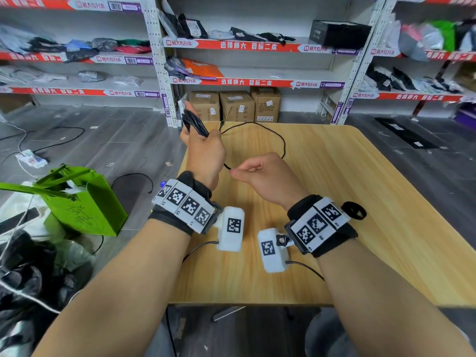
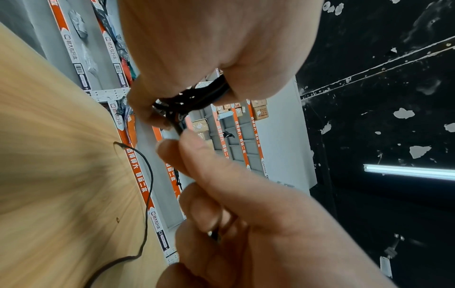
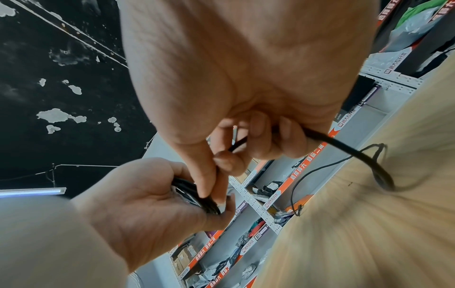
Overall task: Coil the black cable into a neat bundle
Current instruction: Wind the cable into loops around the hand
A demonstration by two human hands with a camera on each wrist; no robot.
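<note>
My left hand (image 1: 203, 148) is raised over the table's far left corner and grips several coiled loops of the black cable (image 1: 194, 122). The loops show between its thumb and fingers in the left wrist view as the coil (image 2: 194, 97). The loose tail (image 1: 273, 135) arcs over the wooden table (image 1: 360, 202) and runs into my right hand (image 1: 260, 173), whose curled fingers pinch the cable (image 3: 344, 148) just right of the left wrist. The cable's free end (image 1: 221, 124) lies at the far table edge.
Shelves (image 1: 257, 45) with parcels and cardboard boxes (image 1: 235, 105) stand behind the table. A green paper bag (image 1: 85, 202) sits on the floor at the left, with more cables and dark bags around it. Wrist cameras (image 1: 230, 228) hang under both forearms.
</note>
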